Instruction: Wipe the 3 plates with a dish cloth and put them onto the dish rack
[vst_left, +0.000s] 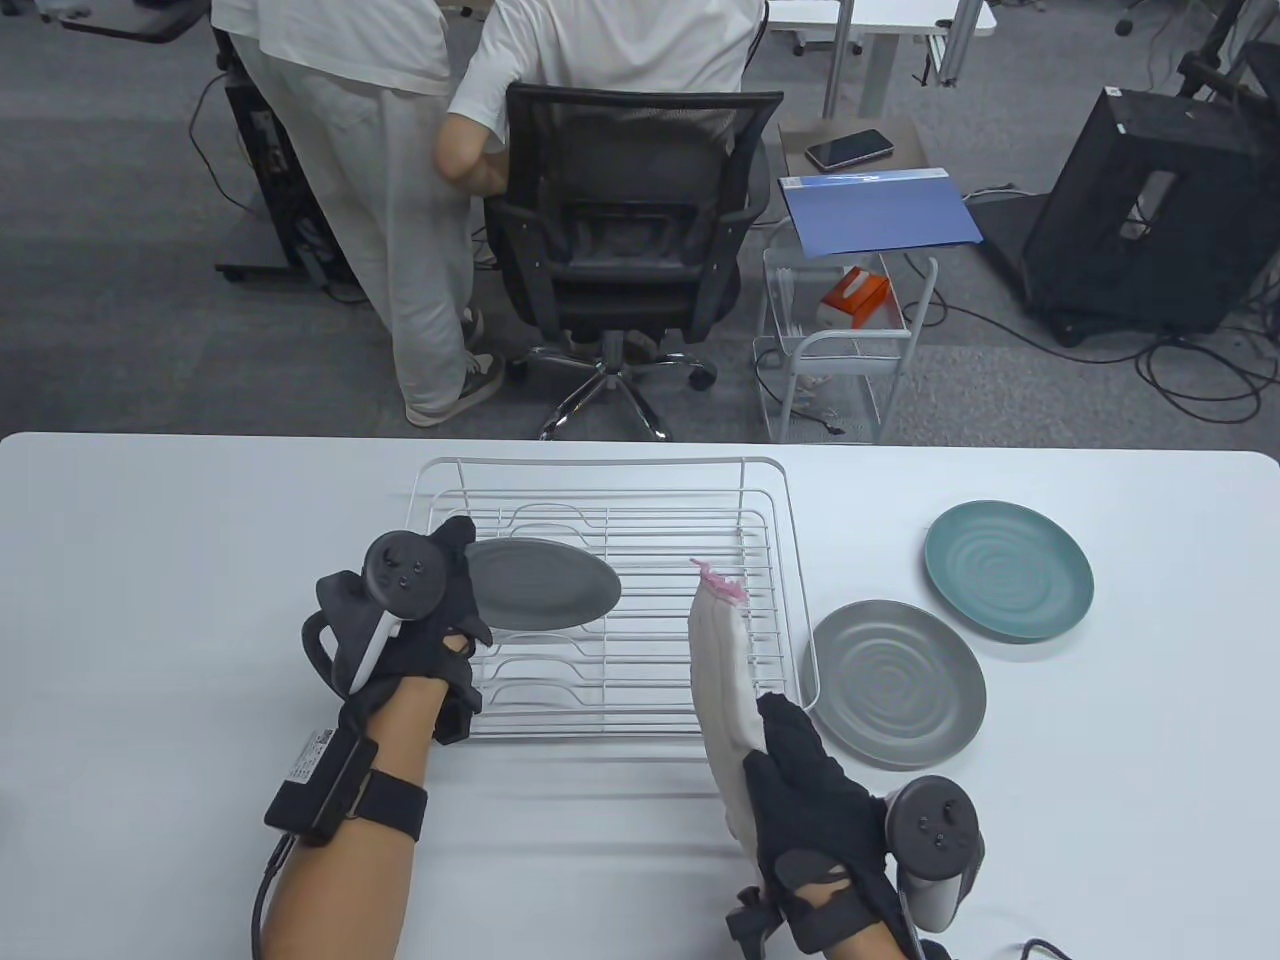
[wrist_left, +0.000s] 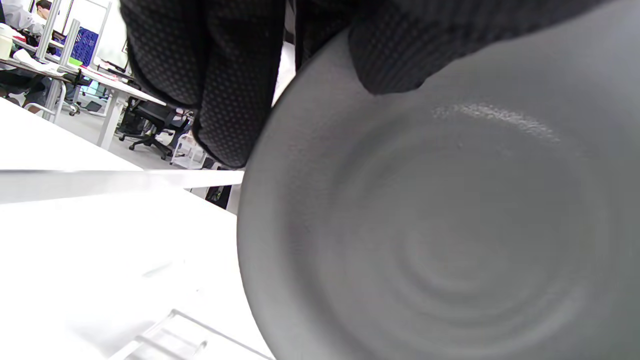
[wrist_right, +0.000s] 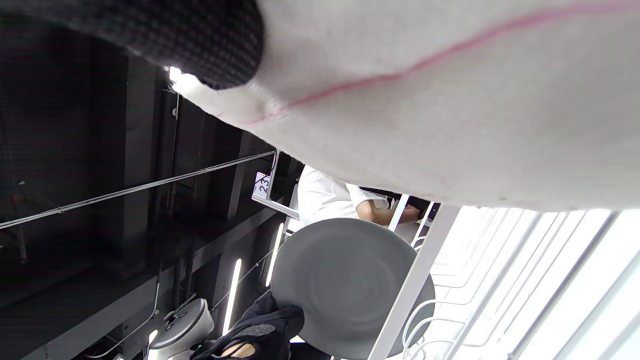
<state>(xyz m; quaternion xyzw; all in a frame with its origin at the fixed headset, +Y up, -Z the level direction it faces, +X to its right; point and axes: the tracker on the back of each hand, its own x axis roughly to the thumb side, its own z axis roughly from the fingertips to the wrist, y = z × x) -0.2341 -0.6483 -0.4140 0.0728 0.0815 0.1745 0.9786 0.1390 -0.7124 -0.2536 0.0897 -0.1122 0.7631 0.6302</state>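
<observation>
My left hand (vst_left: 440, 590) grips a dark grey plate (vst_left: 545, 585) by its left rim and holds it tilted above the left part of the white wire dish rack (vst_left: 770, 560). Its fingers (wrist_left: 225, 85) curl over the plate's edge (wrist_left: 425, 225) in the left wrist view. My right hand (vst_left: 800, 790) holds a white dish cloth with pink trim (vst_left: 722, 680) upright at the rack's front right corner. The cloth (wrist_right: 450, 100) fills the top of the right wrist view, with the held plate (wrist_right: 345, 285) behind. A second grey plate (vst_left: 897, 682) and a teal plate (vst_left: 1008, 570) lie on the table right of the rack.
The rack stands mid-table on the white table (vst_left: 150, 600). Beyond the far edge are an office chair (vst_left: 625, 240), a person in white (vst_left: 340, 150), a wire trolley (vst_left: 845, 340) and a black case (vst_left: 1150, 210).
</observation>
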